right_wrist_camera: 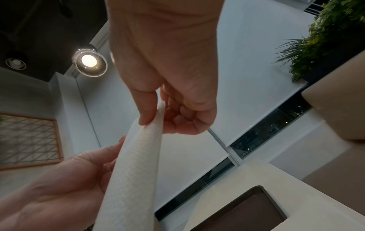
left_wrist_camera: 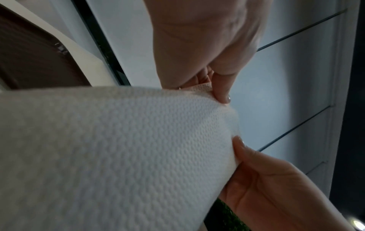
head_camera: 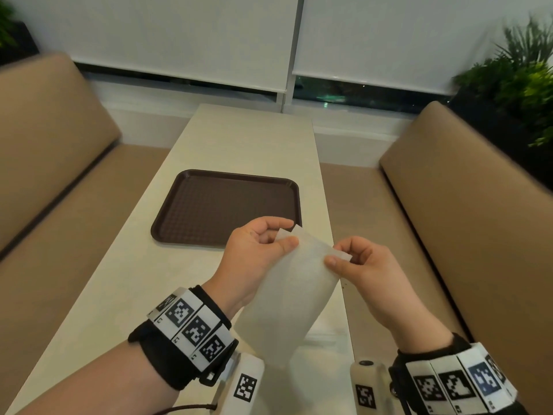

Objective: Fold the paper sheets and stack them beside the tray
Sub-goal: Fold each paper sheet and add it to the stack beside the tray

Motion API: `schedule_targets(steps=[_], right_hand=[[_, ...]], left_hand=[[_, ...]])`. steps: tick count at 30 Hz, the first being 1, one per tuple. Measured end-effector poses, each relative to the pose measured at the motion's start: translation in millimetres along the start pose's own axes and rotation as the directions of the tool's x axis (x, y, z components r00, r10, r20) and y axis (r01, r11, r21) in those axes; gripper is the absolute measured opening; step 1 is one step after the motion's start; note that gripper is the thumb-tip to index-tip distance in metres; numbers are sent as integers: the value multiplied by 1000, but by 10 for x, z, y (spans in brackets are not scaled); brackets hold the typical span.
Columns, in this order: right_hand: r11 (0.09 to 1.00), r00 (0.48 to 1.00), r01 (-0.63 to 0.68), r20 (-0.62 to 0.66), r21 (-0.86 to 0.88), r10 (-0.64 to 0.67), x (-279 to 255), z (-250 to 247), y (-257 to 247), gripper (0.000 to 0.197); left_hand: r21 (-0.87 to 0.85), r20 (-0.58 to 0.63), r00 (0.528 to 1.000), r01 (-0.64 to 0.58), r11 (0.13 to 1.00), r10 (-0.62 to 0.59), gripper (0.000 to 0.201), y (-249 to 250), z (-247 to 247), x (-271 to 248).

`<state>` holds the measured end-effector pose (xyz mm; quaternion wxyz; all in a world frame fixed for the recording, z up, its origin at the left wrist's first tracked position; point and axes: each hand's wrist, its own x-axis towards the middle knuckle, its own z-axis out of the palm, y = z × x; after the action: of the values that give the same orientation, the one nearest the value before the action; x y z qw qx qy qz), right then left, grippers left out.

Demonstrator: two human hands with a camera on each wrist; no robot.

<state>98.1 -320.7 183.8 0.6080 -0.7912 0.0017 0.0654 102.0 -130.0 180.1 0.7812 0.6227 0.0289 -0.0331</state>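
The surface (head_camera: 143,289) lies bare left of the hands; the tray (head_camera: 185,235) occupies the middle beyond them.

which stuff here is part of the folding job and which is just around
Job:
paper sheet, pinched at its top corners by left hand and right hand
tray, nothing on it
table

Just around:
benches
plants
blinds
lamp
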Motion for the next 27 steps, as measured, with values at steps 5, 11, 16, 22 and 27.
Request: schedule_targets(steps=[5,11,16,22,27], right_hand=[[999,998,7,-57,50,-4,12,10,14,7],[995,1000,-14,-21,97,16,20,21,0,4],[998,999,12,-31,-68,-14,69,26,-5,10],[990,992,3,-124,143,15,187,2,10,9],[968,978,-210,51,137,204,178,78,386,33]], left_hand=[[73,50,998,-30,997,26,51,-12,5,-5],[182,108,993,-72,981,53,64,-4,5,-15],[147,164,986,-34,989,10,60,-42,-39,3],[117,73,994,77,990,-86,63,-153,-9,81],[11,-27,988,155,988,-155,55,-321,41,285]])
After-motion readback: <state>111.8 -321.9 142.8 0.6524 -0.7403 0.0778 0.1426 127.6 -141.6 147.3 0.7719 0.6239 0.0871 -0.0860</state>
